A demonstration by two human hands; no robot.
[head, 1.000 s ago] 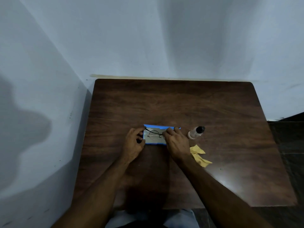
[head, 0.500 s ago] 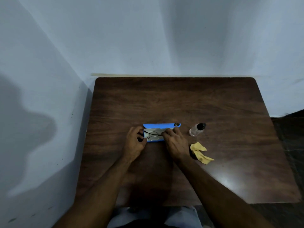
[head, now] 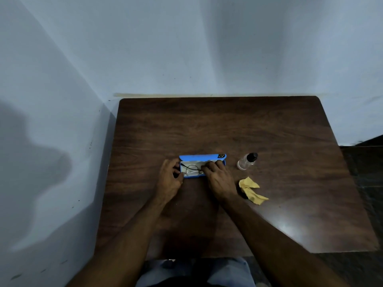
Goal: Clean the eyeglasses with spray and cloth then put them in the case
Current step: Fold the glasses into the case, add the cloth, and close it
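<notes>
A blue eyeglass case (head: pixel 202 157) lies open at the middle of the wooden table (head: pixel 228 125), its pale lining showing. Thin dark-framed eyeglasses (head: pixel 192 170) lie inside it, partly hidden by fingers. My left hand (head: pixel 169 180) grips the case's left end. My right hand (head: pixel 217 179) covers the right half of the case, fingertips on its lid edge and on the glasses. A small clear spray bottle (head: pixel 246 161) with a black cap lies to the right of the case. A crumpled yellow cloth (head: pixel 251 190) rests beside my right wrist.
The table stands in a corner, with pale walls close behind it and on the left. Its right edge borders a dark floor (head: pixel 366 172). My lap shows below the near table edge.
The blue lid has tipped up and forward over the case, showing more of its outer face. Both hands stayed on the case ends; the view shifted slightly.
</notes>
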